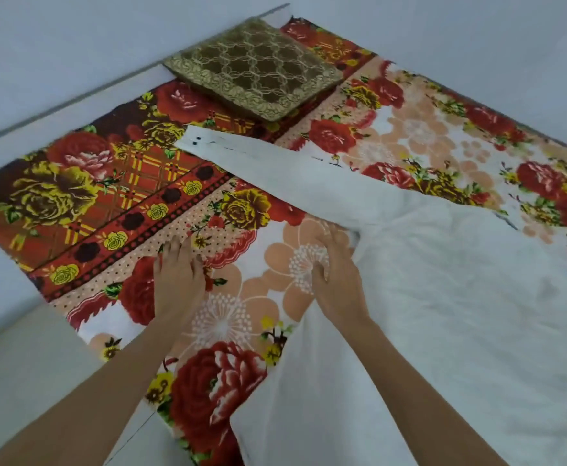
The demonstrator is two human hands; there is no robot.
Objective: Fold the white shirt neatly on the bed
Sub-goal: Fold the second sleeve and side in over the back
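Bed covered by a flowered blanket in red, yellow and peach, pale walls standing behind.

White shirt: lying spread on the blanket, on the outer side of the right hand and running down beside that forearm.

Sleeve: stretching away from the fingertips toward a brown-gold cushion, cuff showing two dark buttons.

Right hand: reaching to where the sleeve joins the shirt's body, fingertips disappearing in the fold. Whether they are pinching cloth cannot be told.

Left hand: lying apart from the shirt, beside the right hand, fingers straight and slightly spread, pressing flat on the blanket.
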